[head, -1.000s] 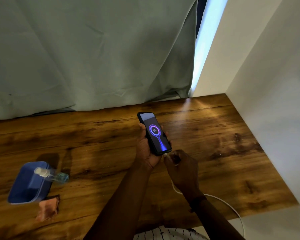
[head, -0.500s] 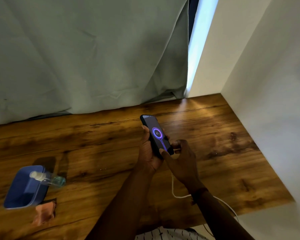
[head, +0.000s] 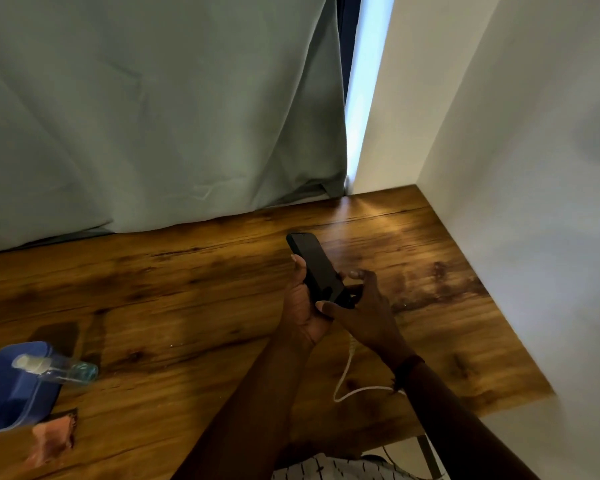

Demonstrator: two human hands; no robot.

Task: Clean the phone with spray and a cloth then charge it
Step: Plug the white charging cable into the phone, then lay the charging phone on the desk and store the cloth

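Phone point(head: 316, 268), screen dark, is being held above the worktop point(head: 187, 289) toward its far right corner, the left hand point(head: 302, 306) wrapping a full grip round its left edge and back. Right hand point(head: 364, 306) is holding the phone's near end in a loose grip, thumb pressing the bottom edge and fingers curving round the right side, with the white cable point(head: 347, 372) trailing from under it to the near edge. Spray bottle point(head: 56, 367) is lying on a blue box point(head: 11, 393) at the near left corner, the pink cloth point(head: 52, 441) sitting just beside it.
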